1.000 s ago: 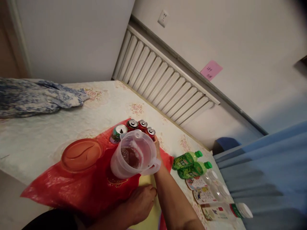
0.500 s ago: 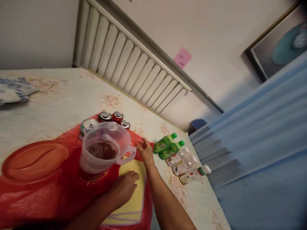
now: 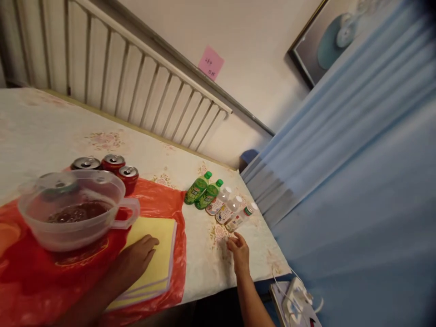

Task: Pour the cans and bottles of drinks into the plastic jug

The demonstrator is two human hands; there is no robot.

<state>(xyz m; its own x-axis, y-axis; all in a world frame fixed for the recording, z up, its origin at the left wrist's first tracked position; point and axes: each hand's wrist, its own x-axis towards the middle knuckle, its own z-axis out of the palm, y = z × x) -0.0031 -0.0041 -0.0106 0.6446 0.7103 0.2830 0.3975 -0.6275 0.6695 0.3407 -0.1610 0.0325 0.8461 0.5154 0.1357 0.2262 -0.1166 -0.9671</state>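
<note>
My left hand [image 3: 140,254] rests on a stack of yellow paper [image 3: 160,245], fingers loosely bent and gripping nothing. To its left stands a clear plastic measuring jug [image 3: 76,231] holding dark, bubbly liquid, its handle pointing right. My right hand [image 3: 239,254] is above the tablecloth with thumb and fingers apart and nothing between them. Its fingertips are just short of the nearest small clear bottle [image 3: 235,223], which has a white cap. Beyond that come two similar white-capped bottles [image 3: 227,212] and two green drink bottles [image 3: 207,194], all in a row.
Several drink cans [image 3: 128,179] stand behind the jug. A red plastic sheet [image 3: 153,195] lies under the jug and paper on the flowered tablecloth [image 3: 200,254]. A blue curtain [image 3: 327,150] hangs beyond the table's right edge. Below it sits a power strip [image 3: 296,299] with cables.
My right hand has gone from beside the jug's handle to the right, near the small bottles. My left hand stays on the paper. The view has turned right.
</note>
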